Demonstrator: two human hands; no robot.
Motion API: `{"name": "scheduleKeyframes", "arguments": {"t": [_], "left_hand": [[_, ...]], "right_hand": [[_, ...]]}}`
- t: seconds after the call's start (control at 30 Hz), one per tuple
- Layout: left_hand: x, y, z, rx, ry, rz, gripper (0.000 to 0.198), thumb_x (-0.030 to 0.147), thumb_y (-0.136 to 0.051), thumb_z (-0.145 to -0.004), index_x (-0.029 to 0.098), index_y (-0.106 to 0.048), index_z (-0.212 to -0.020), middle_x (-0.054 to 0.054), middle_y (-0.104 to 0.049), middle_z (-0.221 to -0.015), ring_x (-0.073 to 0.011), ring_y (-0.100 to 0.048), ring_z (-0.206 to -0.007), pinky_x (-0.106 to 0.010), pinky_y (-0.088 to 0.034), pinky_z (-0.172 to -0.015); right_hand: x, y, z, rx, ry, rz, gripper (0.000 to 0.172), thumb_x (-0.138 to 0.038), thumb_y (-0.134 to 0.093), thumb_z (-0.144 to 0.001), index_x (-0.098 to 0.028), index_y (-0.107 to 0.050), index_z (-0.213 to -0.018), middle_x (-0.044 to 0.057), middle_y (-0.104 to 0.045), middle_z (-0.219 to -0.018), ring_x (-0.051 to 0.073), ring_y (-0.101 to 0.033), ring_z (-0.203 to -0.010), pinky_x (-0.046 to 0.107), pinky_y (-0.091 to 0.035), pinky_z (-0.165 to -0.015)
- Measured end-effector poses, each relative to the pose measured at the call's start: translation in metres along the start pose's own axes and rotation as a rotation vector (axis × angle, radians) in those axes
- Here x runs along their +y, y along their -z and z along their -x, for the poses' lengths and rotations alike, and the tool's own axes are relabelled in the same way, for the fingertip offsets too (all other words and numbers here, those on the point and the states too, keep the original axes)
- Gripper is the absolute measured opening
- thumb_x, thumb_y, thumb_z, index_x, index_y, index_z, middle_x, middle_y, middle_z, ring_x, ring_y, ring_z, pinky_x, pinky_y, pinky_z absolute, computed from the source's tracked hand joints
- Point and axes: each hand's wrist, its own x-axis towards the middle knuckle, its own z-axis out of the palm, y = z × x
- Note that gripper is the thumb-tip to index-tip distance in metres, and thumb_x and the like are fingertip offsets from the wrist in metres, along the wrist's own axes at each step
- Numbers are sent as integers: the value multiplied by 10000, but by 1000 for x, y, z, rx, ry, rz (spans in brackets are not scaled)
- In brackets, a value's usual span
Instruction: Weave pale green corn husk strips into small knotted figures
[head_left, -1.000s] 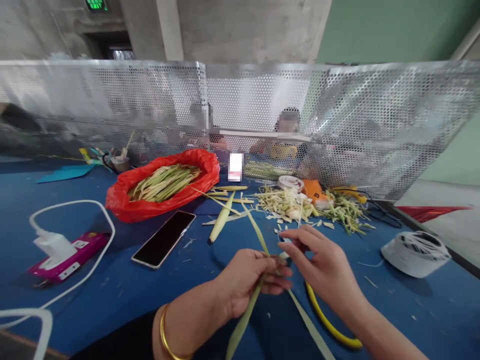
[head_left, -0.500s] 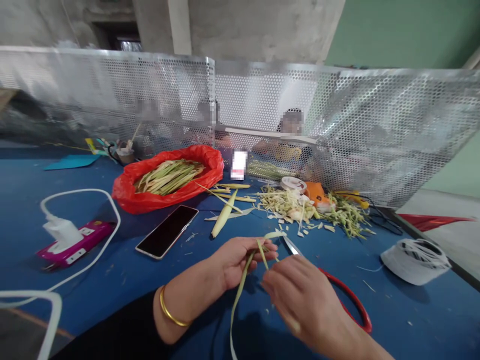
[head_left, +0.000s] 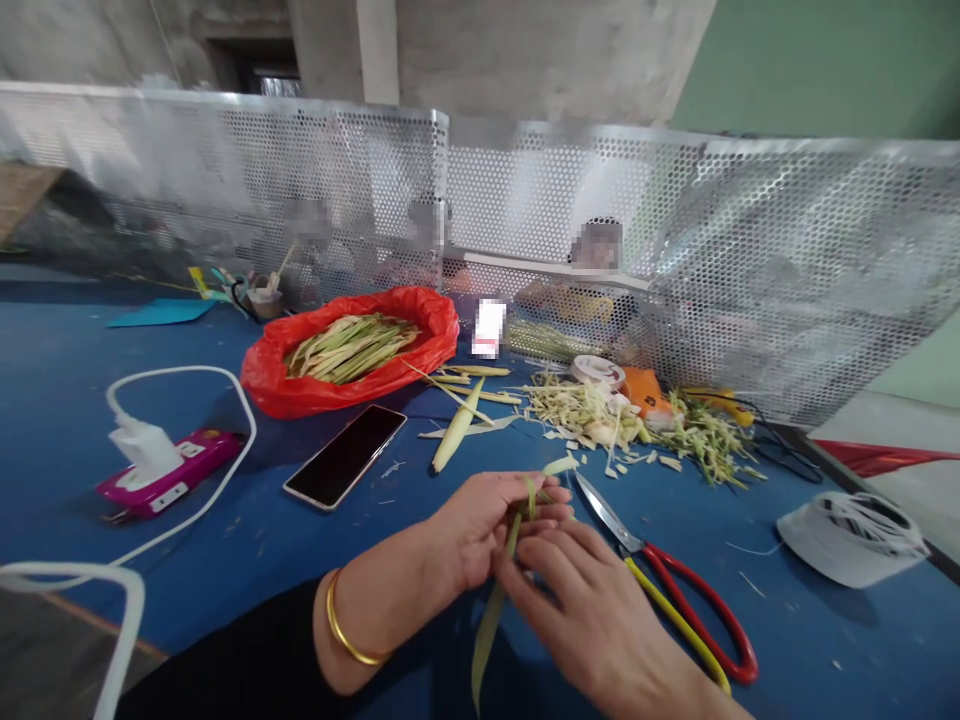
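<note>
dark phone (head_left: 346,456), magenta power strip (head_left: 199,462)

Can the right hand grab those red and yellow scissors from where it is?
Probably yes: the scissors lie right beside the right hand, and nothing seems to lie between. But its fingers are at the green strip, so it would likely leave that first.

Leaf strip (head_left: 491,615) in person's grip pale green; table (head_left: 675,510) under it blue; scissors (head_left: 636,546) R of grip red- & yellow-handled w/ silver blades (head_left: 604,510); bangle (head_left: 332,610) L of grip gold; bag (head_left: 300,399) beyond-L of grip red, stalks (head_left: 352,350) inside green & straw; power strip (head_left: 131,500) far L magenta w/ white plug (head_left: 150,450); screen (head_left: 540,180) beyond grip grey w/ round-hole pattern
</note>
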Motion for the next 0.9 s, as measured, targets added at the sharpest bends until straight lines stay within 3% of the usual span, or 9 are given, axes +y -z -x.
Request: {"name": "scheduleKeyframes", "arguments": {"t": [0.1,0.17,0.37,0.47,0.53,0.7,0.8,0.9], "left_hand": [[-6,-1,1,-30,-21,-2,132,128,-590,-849,110,-691,-767,-67,-722,-788,-122,-670,-680,-205,-530,-679],[-8,-1,2,-52,-70,-39,115,133,-613,-835,105,-699,-764,-65,-717,-779,-112,-660,-669,-183,-512,-658],[-7,-3,6,-25,-97,-195,144,211,-638,-828,91,-706,-871,-103,-738,-826,-128,-679,-638,-189,-503,-581],[-5,-6,8,-3,-145,-265,184,242,-595,-867,92,-698,-896,-137,-747,-904,-139,-703,-674,-187,-513,-579],[-4,-7,9,22,-173,-294,177,243,-582,-879,100,-686,-870,-129,-749,-862,-137,-704,-652,-179,-512,-557],[-3,-5,9,-34,-193,-291,159,236,-579,-888,108,-672,-876,-96,-742,-771,-135,-706,-623,-173,-533,-552],[-2,-3,8,-109,-125,-229,169,220,-585,-882,91,-694,-885,-98,-744,-797,-122,-698,-617,-169,-550,-563],[1,-2,7,-89,-72,-168,174,211,-601,-869,75,-710,-870,-101,-743,-829,-115,-695,-636,-161,-559,-567]], "right_hand": [[-4,-5,-1,41,14,-6,245,-83,-433,-919,-133,-655,-1008,77,-682,-838,223,-626,-829,396,-423,-905],[-2,-5,1,122,-107,-65,217,-82,-460,-906,-178,-653,-933,57,-680,-821,204,-621,-798,379,-445,-849],[22,0,9,427,-900,-571,153,-276,-564,-875,-194,-635,-767,54,-674,-760,195,-637,-715,318,-503,-663],[31,-7,10,427,-1243,-941,233,-402,-673,-776,-169,-663,-758,62,-704,-696,218,-668,-665,325,-534,-637],[33,-11,9,413,-1385,-1198,291,-434,-728,-707,-153,-671,-759,60,-712,-667,211,-674,-618,317,-546,-611],[33,-11,6,420,-1517,-1524,331,-389,-811,-600,-128,-684,-761,19,-677,-565,132,-628,-480,229,-526,-515],[35,-12,8,286,-1514,-1614,282,-365,-781,-629,-137,-662,-746,-13,-638,-527,95,-583,-420,182,-470,-429],[37,-13,9,153,-1518,-1620,262,-376,-745,-670,-146,-621,-689,-31,-601,-496,79,-526,-330,171,-405,-340]]}}
